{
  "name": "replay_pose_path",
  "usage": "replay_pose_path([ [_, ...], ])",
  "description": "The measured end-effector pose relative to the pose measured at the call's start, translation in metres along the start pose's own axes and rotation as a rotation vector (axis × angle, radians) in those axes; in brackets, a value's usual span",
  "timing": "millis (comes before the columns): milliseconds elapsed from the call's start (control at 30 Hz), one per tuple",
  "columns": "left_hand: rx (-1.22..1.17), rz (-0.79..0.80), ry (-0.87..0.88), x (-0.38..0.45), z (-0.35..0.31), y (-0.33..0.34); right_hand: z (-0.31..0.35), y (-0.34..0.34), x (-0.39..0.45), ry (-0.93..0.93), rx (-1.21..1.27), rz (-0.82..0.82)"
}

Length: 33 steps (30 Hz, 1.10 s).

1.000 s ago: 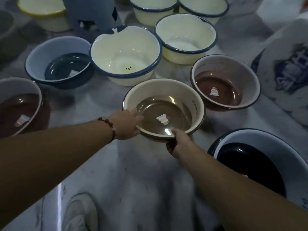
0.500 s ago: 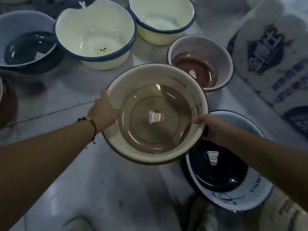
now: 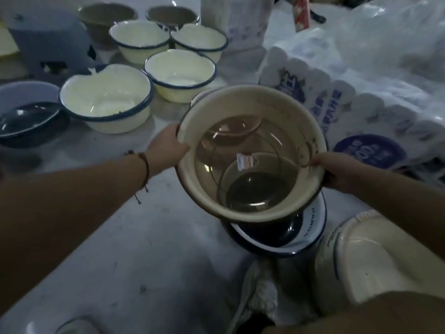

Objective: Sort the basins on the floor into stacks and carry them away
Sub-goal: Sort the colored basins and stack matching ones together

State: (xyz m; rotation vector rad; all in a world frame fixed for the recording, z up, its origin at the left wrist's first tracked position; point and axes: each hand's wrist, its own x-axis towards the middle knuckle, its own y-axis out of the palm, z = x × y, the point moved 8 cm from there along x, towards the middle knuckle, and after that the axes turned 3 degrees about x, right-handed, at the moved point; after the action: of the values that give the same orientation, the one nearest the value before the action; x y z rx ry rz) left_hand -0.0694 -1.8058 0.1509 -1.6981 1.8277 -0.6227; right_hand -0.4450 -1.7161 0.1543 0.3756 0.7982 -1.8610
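Head view shows a round cream basin with a clear brownish bottom and dark rim (image 3: 251,153) held off the floor between both hands. The left hand (image 3: 166,150) clasps its left rim, thumb over the edge; the right hand (image 3: 337,172) grips the right rim. Directly beneath it, partly hidden, sits a white basin with a dark blue bottom and blue rim (image 3: 310,227) on the pale floor (image 3: 144,237). Farther off stand several cream enamel bowls with blue rims (image 3: 106,97), and at far left a pale blue basin with a dark bottom (image 3: 24,116). Wrapped packs of white paper rolls (image 3: 361,107) crowd the right side, near the held basin.
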Motion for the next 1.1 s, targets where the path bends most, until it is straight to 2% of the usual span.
replay_pose_path([
  [100, 0.020, 0.063, 0.003, -0.034, -0.021, 0.038, -0.033, -0.040, -0.003, 0.008, -0.139, -0.085],
  [167, -0.002, 0.104, 0.005, -0.049, -0.025, 0.066, -0.053, -0.056, -0.002, 0.030, -0.149, -0.115],
  [267, 0.027, 0.158, 0.007, -0.057, -0.020, 0.099, -0.077, -0.066, 0.011, 0.041, -0.198, -0.106],
  [467, 0.036, 0.186, -0.020, -0.044, 0.014, 0.139, -0.085, -0.041, 0.046, -0.055, -0.344, -0.068],
  [633, 0.063, 0.194, 0.001, -0.034, 0.037, 0.149, -0.123, -0.014, 0.074, 0.166, -0.272, -0.092],
  [767, 0.135, 0.212, -0.043, -0.019, 0.060, 0.142, -0.143, 0.021, 0.068, 0.230, -0.265, -0.054],
  [933, 0.378, 0.294, -0.108, -0.005, 0.099, 0.125, -0.129, 0.052, 0.078, 0.115, -0.358, 0.056],
  [1033, 0.471, 0.364, -0.141, -0.014, 0.119, 0.113, -0.112, 0.068, 0.076, 0.025, -0.605, 0.119],
  [1100, 0.573, 0.425, -0.142, -0.027, 0.127, 0.097, -0.091, 0.082, 0.067, -0.103, -0.848, 0.124],
])
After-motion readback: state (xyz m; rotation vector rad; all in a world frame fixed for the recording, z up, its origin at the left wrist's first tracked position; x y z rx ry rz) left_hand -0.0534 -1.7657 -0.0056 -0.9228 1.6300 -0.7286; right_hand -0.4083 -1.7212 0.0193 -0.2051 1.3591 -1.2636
